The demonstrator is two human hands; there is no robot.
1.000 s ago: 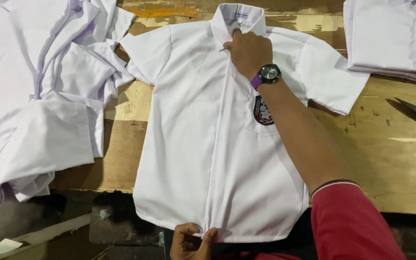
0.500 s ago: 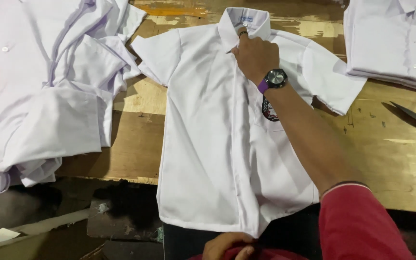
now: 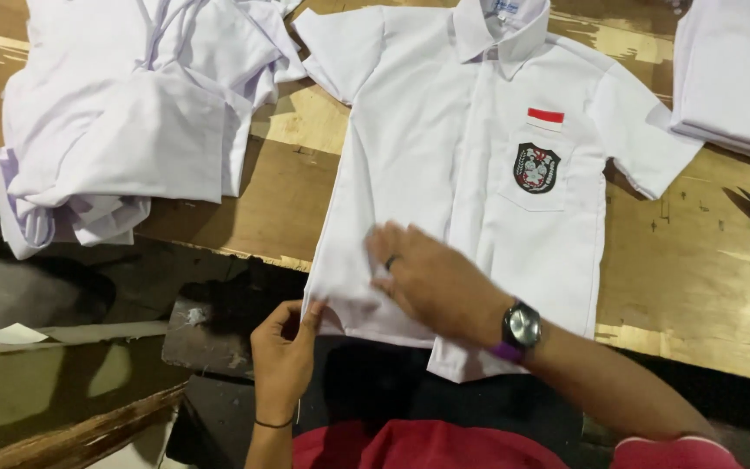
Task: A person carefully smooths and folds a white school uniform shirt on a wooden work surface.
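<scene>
From my remote seat I see a white short-sleeved school shirt [image 3: 444,174] spread face up on the wooden table [image 3: 696,269], collar at twelve o'clock and hem hanging over the near edge at six. The left hand [image 3: 284,347] pinches the hem corner at about seven o'clock between thumb and fingers, seemingly to keep the cloth taut. The right hand [image 3: 431,278], blurred, lies flat and open across the lower front, fingers spread, probably pressing wrinkles out (a wristwatch [image 3: 521,326] sits on that wrist). A crest patch [image 3: 536,168] marks the chest pocket. Rumpled white shirts [image 3: 123,113] pile at ten o'clock; a folded stack [image 3: 731,78] sits at two o'clock.
</scene>
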